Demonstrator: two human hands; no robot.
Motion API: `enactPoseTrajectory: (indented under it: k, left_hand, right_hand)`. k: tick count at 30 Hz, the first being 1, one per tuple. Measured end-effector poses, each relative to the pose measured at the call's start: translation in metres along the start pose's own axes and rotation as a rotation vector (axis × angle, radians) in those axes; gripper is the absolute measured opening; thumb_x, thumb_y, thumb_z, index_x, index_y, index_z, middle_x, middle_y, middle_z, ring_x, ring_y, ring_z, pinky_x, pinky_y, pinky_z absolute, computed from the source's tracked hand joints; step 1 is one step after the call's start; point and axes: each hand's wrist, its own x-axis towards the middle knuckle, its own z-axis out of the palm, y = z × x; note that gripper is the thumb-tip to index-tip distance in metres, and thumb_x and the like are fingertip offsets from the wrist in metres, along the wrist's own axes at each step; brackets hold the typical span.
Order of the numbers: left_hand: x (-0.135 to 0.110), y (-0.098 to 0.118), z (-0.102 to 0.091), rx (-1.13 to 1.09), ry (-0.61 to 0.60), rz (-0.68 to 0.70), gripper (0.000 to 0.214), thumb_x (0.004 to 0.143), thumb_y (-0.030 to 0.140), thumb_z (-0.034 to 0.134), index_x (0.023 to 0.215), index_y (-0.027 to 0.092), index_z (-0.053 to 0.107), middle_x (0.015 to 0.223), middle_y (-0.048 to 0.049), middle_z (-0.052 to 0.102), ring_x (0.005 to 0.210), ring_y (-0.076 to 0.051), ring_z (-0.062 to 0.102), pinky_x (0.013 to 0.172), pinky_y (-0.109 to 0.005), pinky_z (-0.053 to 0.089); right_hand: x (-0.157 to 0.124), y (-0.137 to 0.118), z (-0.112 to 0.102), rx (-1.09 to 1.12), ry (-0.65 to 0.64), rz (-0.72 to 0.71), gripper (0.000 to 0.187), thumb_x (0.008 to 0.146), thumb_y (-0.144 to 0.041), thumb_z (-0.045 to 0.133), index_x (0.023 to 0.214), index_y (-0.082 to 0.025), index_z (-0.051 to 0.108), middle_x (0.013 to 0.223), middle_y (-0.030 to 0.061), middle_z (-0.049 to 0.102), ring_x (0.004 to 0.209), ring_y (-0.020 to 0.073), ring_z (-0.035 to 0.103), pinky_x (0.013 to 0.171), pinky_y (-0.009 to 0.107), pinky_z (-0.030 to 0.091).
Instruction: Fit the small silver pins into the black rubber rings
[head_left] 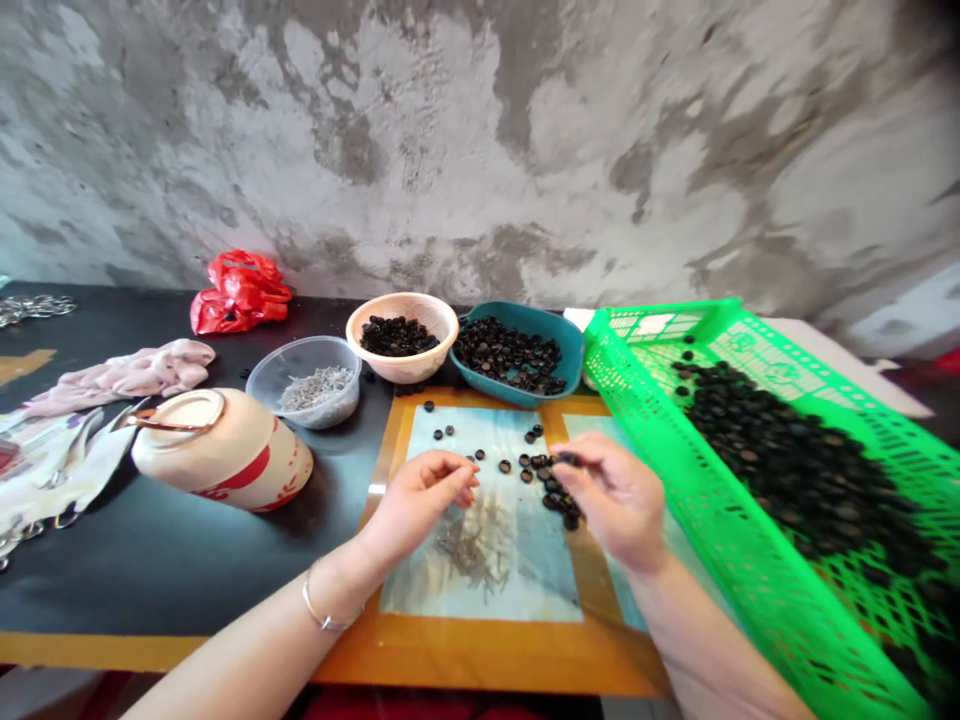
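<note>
**A:** What's the biggest thing around the mat (487, 650)? It's the one with the orange border and the glossy pale blue middle.

**B:** The rough, blotchy concrete wall (480, 130) beyond it. Under the mat is a smooth black table (150, 590).

**A:** What's to the right of the mat?

**B:** A bright green plastic basket (780, 560) with latticed sides, sitting at a slant. It holds a heap of small round black beads (795, 460).

**A:** And beyond the mat?

**B:** A teal dish (577, 350) with rounded corners and a round peach bowl (442, 320), both holding more beads. Next to the bowl is a clear plastic tub (330, 410) of thin grey metal bits (315, 388).

**A:** To the left?

**B:** A glossy cream jar (225, 450) with red markings lies on its side, near a crumpled pink cloth (127, 375).

**A:** And the hands?

**B:** Both are over the mat. The right hand (611, 495) pinches a bead (566, 458) between thumb and fingers. The left hand (424, 500) has its fingers curled together, but I can't tell whether they hold anything. Loose beads (536, 480) lie scattered on the mat between them.
</note>
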Motion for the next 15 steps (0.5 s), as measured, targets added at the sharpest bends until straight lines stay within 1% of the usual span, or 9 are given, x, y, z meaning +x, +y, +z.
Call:
enactPoseTrajectory:
  k: [2,3,5,7,9,10,11,13,15]
  left_hand:
    - [0.005,0.000,-0.003,0.033,0.051,0.035,0.036,0.074,0.047,0.071,0.086,0.013,0.067,0.075,-0.0053,0.070,0.063,-0.014,0.063,0.067,-0.029,0.053]
    - [0.008,-0.002,-0.005,0.055,0.071,0.052,0.036,0.074,0.046,0.071,0.086,0.013,0.067,0.074,-0.0047,0.070,0.063,-0.014,0.063,0.066,-0.029,0.053]
    - [0.014,-0.007,-0.010,0.109,0.110,0.081,0.034,0.075,0.044,0.070,0.089,0.013,0.067,0.074,-0.0048,0.070,0.065,-0.015,0.063,0.067,-0.029,0.054]
    - [0.018,-0.014,-0.013,0.212,0.131,0.118,0.033,0.080,0.042,0.066,0.096,0.013,0.067,0.079,-0.0060,0.070,0.070,-0.017,0.065,0.069,-0.031,0.054]
    - [0.022,-0.021,-0.016,0.401,0.136,0.216,0.029,0.083,0.035,0.062,0.102,0.014,0.067,0.089,-0.0080,0.070,0.080,-0.019,0.065,0.075,-0.033,0.054]
    - [0.023,-0.023,-0.017,0.531,0.134,0.285,0.028,0.083,0.032,0.061,0.105,0.015,0.067,0.095,-0.0090,0.069,0.087,-0.021,0.065,0.079,-0.035,0.053]
    - [0.024,-0.025,-0.018,0.665,0.126,0.354,0.028,0.083,0.028,0.061,0.108,0.016,0.067,0.101,-0.0099,0.068,0.095,-0.023,0.063,0.085,-0.038,0.052]
    - [0.025,-0.028,-0.018,0.895,0.085,0.450,0.032,0.083,0.023,0.061,0.114,0.018,0.066,0.109,-0.0110,0.065,0.107,-0.026,0.058,0.094,-0.043,0.047]
    - [0.025,-0.029,-0.017,1.026,0.037,0.487,0.035,0.084,0.021,0.061,0.119,0.018,0.064,0.112,-0.0112,0.063,0.111,-0.028,0.054,0.099,-0.045,0.044]
  right_hand:
    - [0.009,0.004,-0.017,0.123,0.256,0.115,0.014,0.086,-0.030,0.067,0.098,-0.024,0.069,0.077,0.0020,0.060,0.067,0.0155,0.055,0.060,0.031,0.043]
    - [0.015,0.007,-0.028,0.212,0.385,0.138,0.017,0.086,-0.036,0.066,0.097,-0.024,0.069,0.072,0.0007,0.057,0.063,0.0147,0.053,0.058,0.030,0.041]
    - [0.027,0.012,-0.055,0.416,0.606,0.120,0.027,0.086,-0.049,0.062,0.094,-0.023,0.067,0.069,-0.0008,0.051,0.057,0.0127,0.047,0.053,0.028,0.037]
    - [0.036,0.018,-0.078,0.594,0.673,0.177,0.049,0.090,-0.063,0.044,0.093,-0.020,0.068,0.067,0.0006,0.048,0.055,0.0125,0.047,0.048,0.028,0.032]
    - [0.039,0.021,-0.088,0.647,0.606,0.260,0.059,0.092,-0.064,0.035,0.092,-0.016,0.069,0.068,0.0035,0.049,0.055,0.0123,0.046,0.046,0.029,0.029]
    - [0.038,0.021,-0.085,0.625,0.551,0.286,0.058,0.092,-0.064,0.036,0.091,-0.017,0.069,0.067,0.0035,0.050,0.052,0.0119,0.045,0.045,0.029,0.028]
    - [0.035,0.020,-0.078,0.580,0.448,0.318,0.050,0.092,-0.061,0.043,0.093,-0.018,0.069,0.067,0.0030,0.052,0.052,0.0117,0.044,0.045,0.028,0.029]
    - [0.025,0.014,-0.050,0.414,0.136,0.376,0.026,0.087,-0.047,0.061,0.093,-0.022,0.067,0.067,0.0007,0.058,0.052,0.0120,0.048,0.046,0.026,0.033]
    - [0.012,0.006,-0.016,0.148,-0.287,0.359,0.011,0.084,-0.032,0.068,0.091,-0.023,0.068,0.074,0.0011,0.065,0.062,0.0148,0.057,0.056,0.028,0.043]
